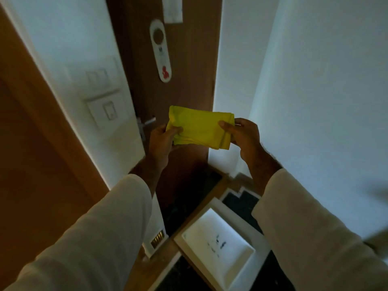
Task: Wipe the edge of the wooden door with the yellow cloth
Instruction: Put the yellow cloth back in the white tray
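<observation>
A folded yellow cloth [199,127] is held flat between both hands in front of me. My left hand [162,141] pinches its left end, and my right hand [244,136] pinches its right end. Behind the cloth stands the dark wooden door [189,59], closed, its right edge meeting a white wall. A metal lever handle [147,124] sits at the door's left side, just left of my left hand. The cloth is apart from the door.
A white hanger sign [161,51] with a red mark hangs on the door, a white paper [173,9] above it. Wall switches [105,101] sit on the white panel at left. A lit white recess [216,242] lies low near the floor.
</observation>
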The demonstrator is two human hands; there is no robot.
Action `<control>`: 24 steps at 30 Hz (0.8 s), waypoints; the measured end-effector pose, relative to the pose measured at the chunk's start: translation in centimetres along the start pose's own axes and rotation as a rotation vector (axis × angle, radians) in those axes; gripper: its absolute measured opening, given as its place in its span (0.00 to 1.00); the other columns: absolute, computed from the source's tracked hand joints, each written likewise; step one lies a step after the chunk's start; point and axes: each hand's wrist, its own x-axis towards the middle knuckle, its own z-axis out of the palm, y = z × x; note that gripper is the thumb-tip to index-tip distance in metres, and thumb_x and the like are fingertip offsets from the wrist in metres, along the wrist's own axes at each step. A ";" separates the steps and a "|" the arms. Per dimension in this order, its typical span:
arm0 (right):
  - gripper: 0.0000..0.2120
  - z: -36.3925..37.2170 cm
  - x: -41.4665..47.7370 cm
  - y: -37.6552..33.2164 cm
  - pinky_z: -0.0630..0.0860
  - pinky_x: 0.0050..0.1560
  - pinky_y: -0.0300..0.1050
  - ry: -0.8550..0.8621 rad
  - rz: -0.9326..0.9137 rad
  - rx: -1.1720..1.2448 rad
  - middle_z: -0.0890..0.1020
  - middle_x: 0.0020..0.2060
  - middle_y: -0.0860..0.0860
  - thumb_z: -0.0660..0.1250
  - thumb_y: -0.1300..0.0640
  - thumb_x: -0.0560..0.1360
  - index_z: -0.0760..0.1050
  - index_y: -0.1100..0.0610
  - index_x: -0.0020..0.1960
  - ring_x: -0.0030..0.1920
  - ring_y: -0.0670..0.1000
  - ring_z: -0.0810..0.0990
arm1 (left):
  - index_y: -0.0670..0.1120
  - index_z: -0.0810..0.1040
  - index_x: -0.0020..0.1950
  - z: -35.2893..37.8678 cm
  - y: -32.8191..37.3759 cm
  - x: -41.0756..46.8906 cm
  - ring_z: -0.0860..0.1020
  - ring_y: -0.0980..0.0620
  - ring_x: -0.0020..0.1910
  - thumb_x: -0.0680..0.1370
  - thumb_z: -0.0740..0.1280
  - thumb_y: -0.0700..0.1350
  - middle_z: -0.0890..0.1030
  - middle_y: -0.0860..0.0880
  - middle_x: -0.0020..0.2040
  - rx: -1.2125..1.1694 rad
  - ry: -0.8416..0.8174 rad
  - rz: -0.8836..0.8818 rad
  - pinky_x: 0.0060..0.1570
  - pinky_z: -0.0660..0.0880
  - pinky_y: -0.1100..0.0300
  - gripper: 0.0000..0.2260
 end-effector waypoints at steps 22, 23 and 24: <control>0.17 -5.8 -5.9 51.3 0.71 0.45 0.43 -0.044 0.549 -0.658 0.87 0.44 0.58 0.76 0.45 0.72 0.82 0.59 0.47 0.49 0.59 0.84 | 0.38 0.78 0.74 -2.6 -49.7 3.9 0.82 0.31 0.62 0.78 0.76 0.37 0.82 0.35 0.67 0.728 -0.153 -0.520 0.54 0.84 0.45 0.24; 0.17 -5.8 -6.6 53.0 0.73 0.48 0.43 -0.053 0.581 -0.655 0.87 0.44 0.58 0.76 0.45 0.72 0.82 0.59 0.49 0.50 0.58 0.85 | 0.38 0.79 0.73 -2.7 -51.3 3.9 0.83 0.32 0.62 0.77 0.76 0.37 0.83 0.35 0.67 0.762 -0.162 -0.532 0.55 0.85 0.43 0.24; 0.17 -5.8 -7.4 55.2 0.76 0.51 0.45 -0.060 0.608 -0.655 0.87 0.45 0.58 0.76 0.46 0.72 0.82 0.59 0.50 0.51 0.58 0.85 | 0.37 0.79 0.73 -2.8 -53.3 3.8 0.83 0.32 0.61 0.77 0.77 0.37 0.83 0.35 0.66 0.790 -0.172 -0.550 0.55 0.85 0.41 0.24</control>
